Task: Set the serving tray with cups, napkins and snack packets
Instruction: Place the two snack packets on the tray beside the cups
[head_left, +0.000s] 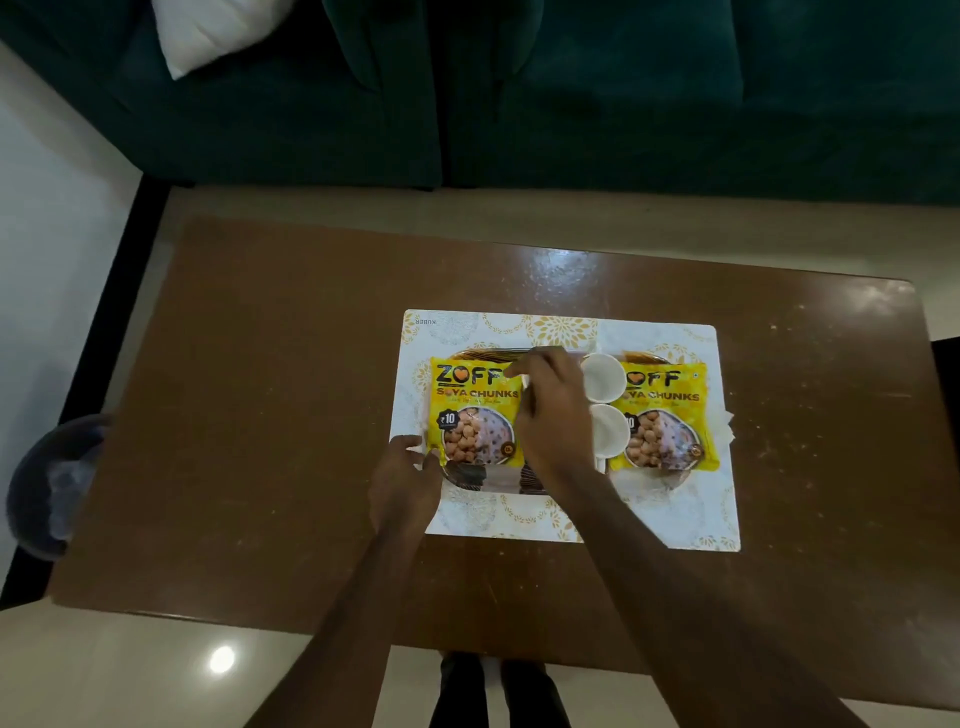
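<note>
The tray (470, 480) holds two cups (602, 376). Both hands pinch the left packet (475, 410): right hand (553, 415) its top, left hand (408, 480) its corner. Lay it flat beside the cups.

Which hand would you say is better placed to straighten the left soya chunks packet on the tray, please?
Left. The left hand is already at the left soya chunks packet's near-left corner, while the right hand reaches across its right edge beside the cups.
</note>
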